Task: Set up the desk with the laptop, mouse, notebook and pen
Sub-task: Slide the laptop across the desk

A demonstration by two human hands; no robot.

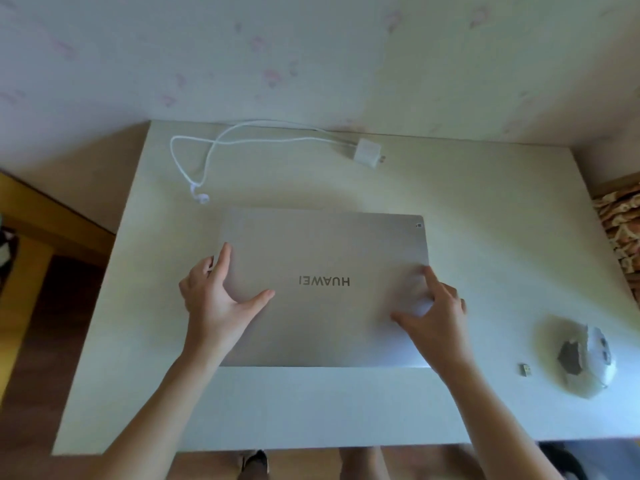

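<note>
On the closed silver Huawei laptop [325,289] both hands rest with fingers spread. The left hand [218,296] lies at the lid's left edge, thumb on top and its other fingers at or over that edge; whether they curl under it I cannot tell. The right hand [433,313] lies at the right edge, blurred, fingers splayed, clasping nothing. The laptop lies flat mid-desk [311,403], logo upside down to the wearer. Well right sits a white mouse [585,358], a small USB dongle [525,368] just beside it. Behind, a white charger [367,152] and its looped cable [221,147] lie near the wall.
</note>
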